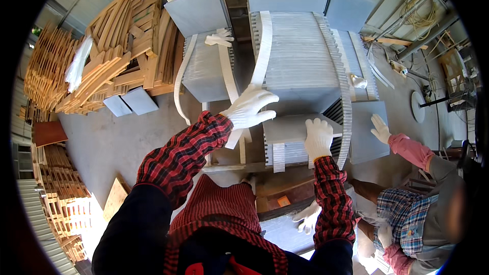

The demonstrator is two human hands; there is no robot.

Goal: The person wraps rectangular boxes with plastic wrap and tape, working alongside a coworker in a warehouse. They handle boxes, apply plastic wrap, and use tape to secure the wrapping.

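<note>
Big timber first: a pile of wooden slats and pallets [117, 56] is filling the left side! Centre stage, the tall ribbed grey stack [300, 46] is standing straight ahead of the wearer. Over on the right, a co-worker [410, 150] is stretching a gloved hand toward a grey panel [364, 140]. Lower down, a grey slab [285, 128] is jutting out at the front of the stack. A long white strip [263, 46] is running down the stack's left edge, and here's the left hand [250, 107], gloved, crossing it with fingers extended; whether it's gripping, I'm not able to tell. Well apart from it, the right hand [318, 139] is lying over the slab's right part, its grip also hiding. Smallest, a loose glove [220, 37] is resting on the left stack [204, 74].
</note>
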